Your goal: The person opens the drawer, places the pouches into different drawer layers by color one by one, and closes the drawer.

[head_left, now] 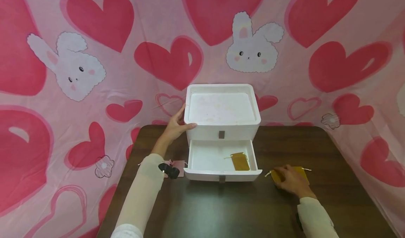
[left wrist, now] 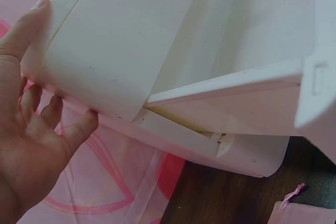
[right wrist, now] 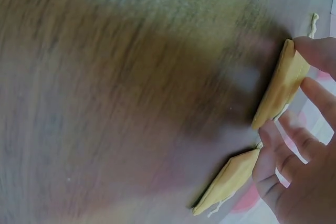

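- The left hand (head_left: 173, 127) is bracing the white drawer unit (head_left: 222, 106) at its top left corner, thumb lying along the front rim and fingers reaching round the left side; in the left wrist view the fingers (left wrist: 55, 109) are lying nearly straight against the unit's wall, pressing rather than clenching.
- The unit is standing at the far edge of the dark wooden table (head_left: 227, 210), just about midway along it, against the pink heart-and-bunny backdrop (head_left: 95, 55).
- Its lower drawer (head_left: 221, 160) is standing pulled out toward the person, and one mustard-yellow pouch (head_left: 239, 161) is lying inside, near the drawer's right front corner.
- The right hand (head_left: 292, 181) is resting on the yellow pouches (head_left: 300, 173) lying on the table, right of the open drawer and toward the table's right edge.
- In the right wrist view its fingertips (right wrist: 315, 51) are touching two thin yellow pouches (right wrist: 281, 90), fingers lightly bent over their edges; whether they are actually pinching them I cannot tell, as that view is blurred.
- A pink pouch (head_left: 178, 167) is lying just left of the drawer's front left corner, partly hidden by the black wrist camera (head_left: 168, 170) on the left forearm.
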The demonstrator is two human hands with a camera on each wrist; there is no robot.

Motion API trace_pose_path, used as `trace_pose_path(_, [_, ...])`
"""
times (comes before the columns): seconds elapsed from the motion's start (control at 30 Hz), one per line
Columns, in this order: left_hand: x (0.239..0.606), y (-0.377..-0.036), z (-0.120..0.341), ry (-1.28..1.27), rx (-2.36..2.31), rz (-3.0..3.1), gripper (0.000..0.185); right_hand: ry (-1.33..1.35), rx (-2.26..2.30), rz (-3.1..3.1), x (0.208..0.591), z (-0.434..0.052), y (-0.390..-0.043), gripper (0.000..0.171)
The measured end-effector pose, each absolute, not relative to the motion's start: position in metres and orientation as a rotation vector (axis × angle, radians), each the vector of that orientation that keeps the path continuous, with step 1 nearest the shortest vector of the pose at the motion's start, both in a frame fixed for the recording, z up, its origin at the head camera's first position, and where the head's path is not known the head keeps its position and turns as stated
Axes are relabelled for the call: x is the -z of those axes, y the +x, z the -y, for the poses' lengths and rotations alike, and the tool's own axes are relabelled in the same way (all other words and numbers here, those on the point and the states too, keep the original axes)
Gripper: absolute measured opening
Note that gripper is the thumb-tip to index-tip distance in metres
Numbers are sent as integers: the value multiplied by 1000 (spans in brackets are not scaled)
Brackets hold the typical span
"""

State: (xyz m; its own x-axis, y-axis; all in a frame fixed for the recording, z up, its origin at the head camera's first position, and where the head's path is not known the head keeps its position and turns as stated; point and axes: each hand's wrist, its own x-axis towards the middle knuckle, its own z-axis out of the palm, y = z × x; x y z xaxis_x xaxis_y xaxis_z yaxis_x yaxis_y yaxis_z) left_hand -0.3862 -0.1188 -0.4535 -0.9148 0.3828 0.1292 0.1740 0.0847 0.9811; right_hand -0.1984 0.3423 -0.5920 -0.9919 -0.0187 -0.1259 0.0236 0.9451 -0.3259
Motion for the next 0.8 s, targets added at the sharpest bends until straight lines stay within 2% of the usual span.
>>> trace_pose_path(0.3, [451,-385,119,555,-1948,-2160,99,40,543,-2953,593,-342,-200,55])
trace_pose_path(0.5, [439,-377,118,534,-1955,-2140,100,23,609,-2953,594,-343,-201,44])
trace_pose_path(0.8, [455,-387,120,588,-1935,-2212,99,-44,847,-2966,599,-342,-203,22])
